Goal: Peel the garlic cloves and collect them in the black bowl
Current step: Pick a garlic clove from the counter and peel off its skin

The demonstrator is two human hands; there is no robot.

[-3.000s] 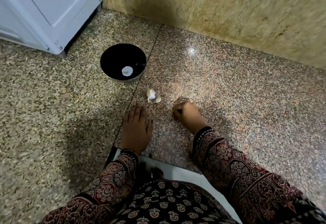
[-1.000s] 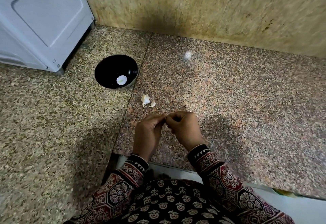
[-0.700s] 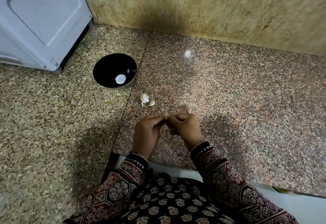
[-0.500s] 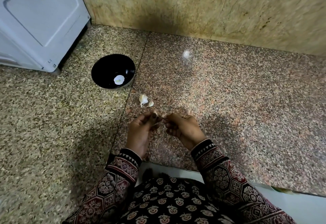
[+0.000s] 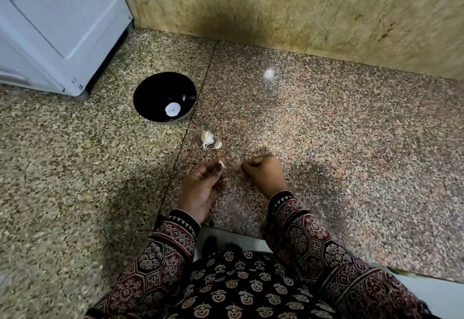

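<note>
My left hand pinches a small pale garlic clove between thumb and fingertips, palm turned up. To its right, my right hand is curled into a fist low over the counter; whether it holds a bit of skin is hidden. Two garlic pieces lie on the granite just beyond my hands: a larger clove and a smaller one. The black bowl stands farther back on the left, with one white peeled piece in its bottom.
A white appliance stands at the back left, close to the bowl. A yellowish stone wall closes off the back of the granite counter. The counter's front edge runs just under my sleeves.
My hands were together working on the clove; now they have drawn apart. The left keeps the clove, and the right has moved away to the right as a fist.
</note>
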